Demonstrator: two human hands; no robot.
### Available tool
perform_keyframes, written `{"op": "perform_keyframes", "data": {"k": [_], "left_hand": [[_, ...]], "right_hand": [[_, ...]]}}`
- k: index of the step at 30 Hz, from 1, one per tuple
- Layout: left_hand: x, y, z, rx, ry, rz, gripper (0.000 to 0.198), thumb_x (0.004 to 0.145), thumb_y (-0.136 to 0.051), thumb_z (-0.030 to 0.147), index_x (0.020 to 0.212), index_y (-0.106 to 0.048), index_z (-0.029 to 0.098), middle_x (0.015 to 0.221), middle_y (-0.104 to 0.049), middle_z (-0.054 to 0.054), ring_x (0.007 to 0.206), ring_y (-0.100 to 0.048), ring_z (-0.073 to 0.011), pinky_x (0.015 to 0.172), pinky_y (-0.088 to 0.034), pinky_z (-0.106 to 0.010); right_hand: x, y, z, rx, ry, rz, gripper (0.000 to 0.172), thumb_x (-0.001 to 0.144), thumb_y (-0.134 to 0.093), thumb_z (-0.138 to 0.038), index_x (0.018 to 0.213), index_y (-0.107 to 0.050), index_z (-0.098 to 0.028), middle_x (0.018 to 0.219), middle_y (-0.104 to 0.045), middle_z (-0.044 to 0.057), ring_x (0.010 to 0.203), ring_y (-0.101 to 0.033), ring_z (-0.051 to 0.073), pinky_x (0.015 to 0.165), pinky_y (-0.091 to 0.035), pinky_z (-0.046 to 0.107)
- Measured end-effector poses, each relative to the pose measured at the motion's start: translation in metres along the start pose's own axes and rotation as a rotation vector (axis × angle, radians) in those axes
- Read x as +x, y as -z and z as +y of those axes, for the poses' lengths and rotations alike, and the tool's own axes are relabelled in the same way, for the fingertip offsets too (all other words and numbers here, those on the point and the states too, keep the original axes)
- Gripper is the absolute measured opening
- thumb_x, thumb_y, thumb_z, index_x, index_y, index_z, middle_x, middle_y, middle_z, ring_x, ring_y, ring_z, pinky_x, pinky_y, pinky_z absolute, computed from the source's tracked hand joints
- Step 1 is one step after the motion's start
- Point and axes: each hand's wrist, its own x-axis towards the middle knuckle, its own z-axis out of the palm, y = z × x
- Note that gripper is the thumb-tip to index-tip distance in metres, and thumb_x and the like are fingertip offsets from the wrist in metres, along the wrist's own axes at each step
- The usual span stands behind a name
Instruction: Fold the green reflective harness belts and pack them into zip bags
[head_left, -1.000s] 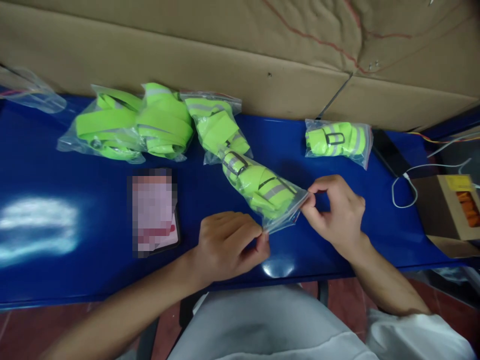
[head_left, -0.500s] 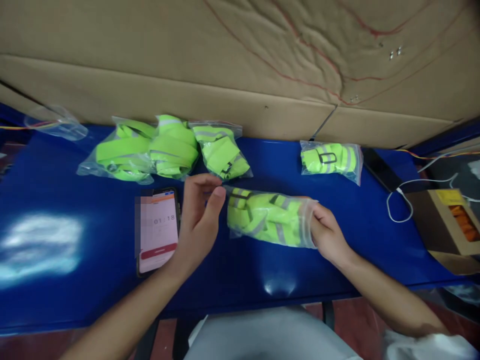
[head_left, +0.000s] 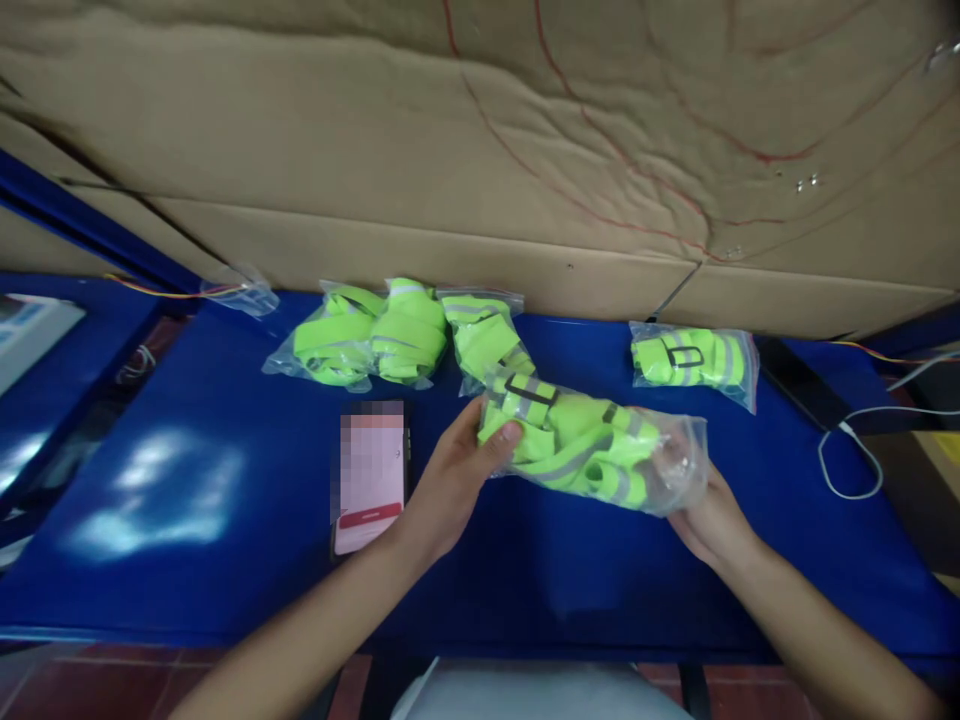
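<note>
Now the left hand [head_left: 465, 465] grips the bag [head_left: 581, 440] at nine o'clock, thumb uppermost; the right hand [head_left: 711, 522], partly hidden behind three o'clock, seemingly grips too.

Clear plastic bag [head_left: 589, 440], soft and wrinkled, packed with neon yellow-green webbing strap [head_left: 581, 455], grey stripe down its length. Strap is bunched and folded over itself, one loop curled near the lower right. Black rectangular buckle [head_left: 532, 389] faces up at the bag's upper left end. Bag held in both hands, long axis sloping down to the right in view. Left hand [head_left: 469, 460] thumb lies over the buckle end; right hand [head_left: 709, 520] is behind the slack, strap-free end. Can't tell if it's sealed.
</note>
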Motion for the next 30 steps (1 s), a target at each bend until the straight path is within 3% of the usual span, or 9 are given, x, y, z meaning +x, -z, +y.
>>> {"op": "perform_keyframes", "data": {"k": [3,6,9,12,17,19,22,26,30], "left_hand": [[0.002,0.000,0.001,-0.031,-0.029,0.111,0.045,0.090,-0.076,0.045,0.130,-0.064,0.027,0.128,-0.071,-0.003,0.121,-0.064,-0.0217,0.106,-0.049,-0.032],[0.002,0.000,-0.002,-0.028,-0.014,0.144,0.045,0.091,-0.075,0.046,0.130,-0.064,0.026,0.128,-0.071,-0.004,0.120,-0.064,-0.0216,0.107,-0.048,-0.033],[0.002,-0.001,-0.006,-0.036,-0.023,0.123,0.045,0.092,-0.073,0.046,0.131,-0.064,0.026,0.127,-0.071,-0.004,0.122,-0.064,-0.0214,0.106,-0.048,-0.032],[0.002,-0.001,-0.008,-0.038,-0.021,0.118,0.044,0.092,-0.072,0.048,0.130,-0.064,0.026,0.125,-0.072,-0.004,0.119,-0.065,-0.0222,0.101,-0.051,-0.031],[0.002,0.001,-0.012,0.043,-0.030,0.103,0.045,0.094,-0.069,0.050,0.131,-0.065,0.026,0.123,-0.072,-0.003,0.122,-0.064,-0.0228,0.106,-0.049,-0.032],[0.001,0.000,-0.013,0.089,-0.048,0.093,0.045,0.096,-0.066,0.051,0.135,-0.064,0.028,0.129,-0.071,-0.002,0.129,-0.060,-0.0229,0.110,-0.046,-0.032],[-0.002,-0.002,-0.014,0.165,-0.102,0.061,0.048,0.097,-0.063,0.051,0.140,-0.061,0.029,0.137,-0.067,-0.002,0.139,-0.052,-0.0238,0.114,-0.045,-0.032],[-0.004,-0.002,-0.014,0.279,-0.140,0.017,0.050,0.098,-0.061,0.053,0.142,-0.058,0.027,0.142,-0.063,-0.005,0.138,-0.052,-0.0266,0.113,-0.047,-0.035],[-0.005,-0.001,-0.017,0.360,-0.144,0.002,0.051,0.101,-0.055,0.053,0.146,-0.050,0.029,0.147,-0.057,-0.005,0.138,-0.052,-0.0247,0.118,-0.042,-0.036]], "right_hand": [[0.000,0.002,-0.001,-0.036,0.207,0.047,0.013,0.094,-0.073,-0.038,0.095,-0.067,-0.027,0.086,-0.068,-0.001,0.069,-0.066,0.013,0.063,-0.056,0.023],[-0.002,0.006,-0.005,-0.163,0.313,-0.049,0.016,0.093,-0.075,-0.032,0.107,-0.070,-0.029,0.094,-0.070,0.000,0.072,-0.068,0.013,0.067,-0.058,0.024],[0.000,0.011,-0.008,-0.282,0.275,-0.120,0.036,0.095,-0.073,-0.032,0.130,-0.067,-0.033,0.099,-0.072,0.002,0.079,-0.070,0.015,0.072,-0.060,0.025],[0.004,0.015,-0.009,-0.297,0.196,-0.156,0.030,0.101,-0.064,-0.036,0.131,-0.068,-0.031,0.087,-0.071,0.001,0.069,-0.070,0.014,0.070,-0.060,0.026],[0.006,0.016,-0.012,-0.276,0.167,-0.226,0.043,0.091,-0.076,-0.036,0.133,-0.064,-0.031,0.101,-0.070,0.003,0.062,-0.064,0.012,0.054,-0.058,0.024],[0.005,0.016,-0.011,-0.314,0.170,-0.251,0.044,0.089,-0.079,-0.034,0.130,-0.065,-0.032,0.096,-0.067,0.001,0.066,-0.064,0.012,0.054,-0.057,0.022],[0.004,0.017,-0.007,-0.404,0.251,-0.232,0.042,0.085,-0.083,-0.031,0.123,-0.065,-0.032,0.097,-0.066,0.001,0.079,-0.068,0.015,0.067,-0.059,0.022],[0.001,0.016,-0.004,-0.565,0.419,-0.190,0.040,0.085,-0.082,-0.027,0.121,-0.064,-0.031,0.114,-0.065,0.005,0.097,-0.069,0.020,0.076,-0.059,0.026],[-0.001,0.014,-0.006,-0.596,0.470,-0.232,0.023,0.094,-0.072,-0.026,0.114,-0.064,-0.030,0.139,-0.059,0.007,0.113,-0.067,0.022,0.082,-0.059,0.027]]}}
